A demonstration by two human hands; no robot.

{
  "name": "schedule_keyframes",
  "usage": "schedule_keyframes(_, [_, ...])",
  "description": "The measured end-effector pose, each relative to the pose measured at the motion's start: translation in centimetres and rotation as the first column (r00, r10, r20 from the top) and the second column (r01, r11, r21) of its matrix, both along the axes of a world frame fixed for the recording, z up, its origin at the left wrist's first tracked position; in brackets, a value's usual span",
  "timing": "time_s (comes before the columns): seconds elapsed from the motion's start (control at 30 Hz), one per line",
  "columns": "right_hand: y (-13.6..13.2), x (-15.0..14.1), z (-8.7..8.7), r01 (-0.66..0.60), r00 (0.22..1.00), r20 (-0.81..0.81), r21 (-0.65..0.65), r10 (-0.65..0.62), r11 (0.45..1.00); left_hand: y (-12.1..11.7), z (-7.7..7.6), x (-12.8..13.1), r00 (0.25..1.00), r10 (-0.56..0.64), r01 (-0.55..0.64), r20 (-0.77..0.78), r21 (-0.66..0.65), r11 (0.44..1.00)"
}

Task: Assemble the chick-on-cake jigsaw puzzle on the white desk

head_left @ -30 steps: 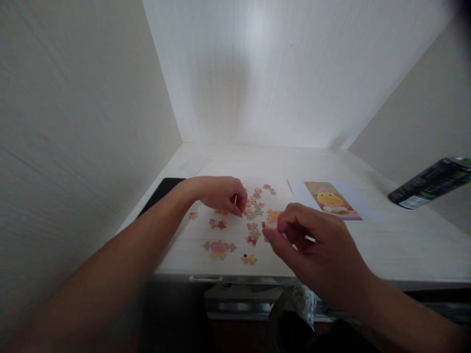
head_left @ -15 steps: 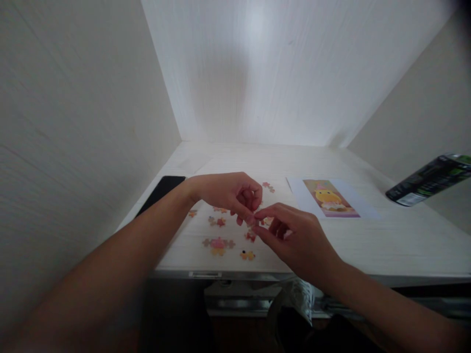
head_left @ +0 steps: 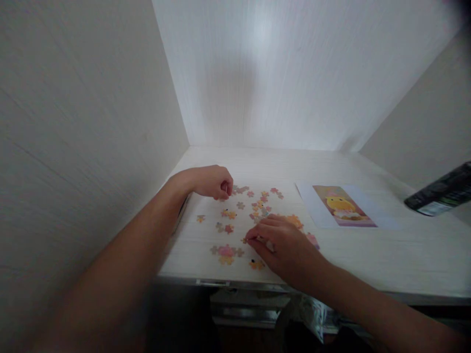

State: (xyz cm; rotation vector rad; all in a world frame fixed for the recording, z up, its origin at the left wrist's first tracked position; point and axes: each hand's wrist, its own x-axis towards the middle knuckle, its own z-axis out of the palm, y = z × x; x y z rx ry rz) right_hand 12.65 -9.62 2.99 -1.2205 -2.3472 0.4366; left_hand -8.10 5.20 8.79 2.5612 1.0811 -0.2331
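A: Where are the hands seen?

B: The left hand (head_left: 211,182) is seen at about ten o'clock of the scattered puzzle pieces (head_left: 253,206), curled into a loose fist with its fingertips at the far-left edge of the scatter. Whether a piece is pinched there cannot be told; the fingers are folded over whatever lies under them.

A: And the right one?

B: The right hand (head_left: 281,245) is laid palm down on the desk (head_left: 368,255), at about five o'clock of the scatter. Its fingertips (head_left: 252,238) are pressed onto a small piece near the front edge; the fingers are flattened, not closed around anything that can be seen.

A: What is found around it?

B: A joined pink and orange cluster (head_left: 225,253) is seen at nine o'clock of the right hand, just beside it. A single orange piece (head_left: 256,264) is placed at seven o'clock, near the desk's front edge. An orange assembled patch (head_left: 294,220) is partly covered by the knuckles at twelve o'clock.

A: Anything further out?

B: A reference picture (head_left: 344,211) showing a yellow figure is laid flat at two o'clock of the right hand, well apart from the pieces. A dark can (head_left: 439,196) is seen at three o'clock, at the right edge of the view.
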Motion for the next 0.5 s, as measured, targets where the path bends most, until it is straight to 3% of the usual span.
schedule_keyframes(0.2, [1.2, -0.9, -1.3, 0.015, 0.999, 0.049, 0.011, -0.015, 1.0, 0.6, -0.8, -0.2, 0.989, 0.052, -0.052, -0.141, 0.008, 0.999])
schedule_keyframes(0.3, [0.8, -0.9, -0.8, 0.009, 1.0, 0.015, 0.087, -0.011, 0.996, 0.4, -0.6, -0.4, 0.981, 0.075, -0.082, -0.179, -0.029, 0.996])
schedule_keyframes(0.37, [-0.5, -1.2, 0.7, -0.093, 0.995, -0.011, 0.189, 0.097, 0.977, 0.3, -0.4, -0.6, 0.976, 0.091, -0.102, -0.2, -0.048, 0.994])
schedule_keyframes(0.5, [-5.2, -2.4, 5.9, -0.407, 0.91, 0.073, 0.334, 0.407, 0.85, -0.1, -0.3, -0.8, 0.945, 0.132, -0.184, -0.298, -0.155, 0.971])
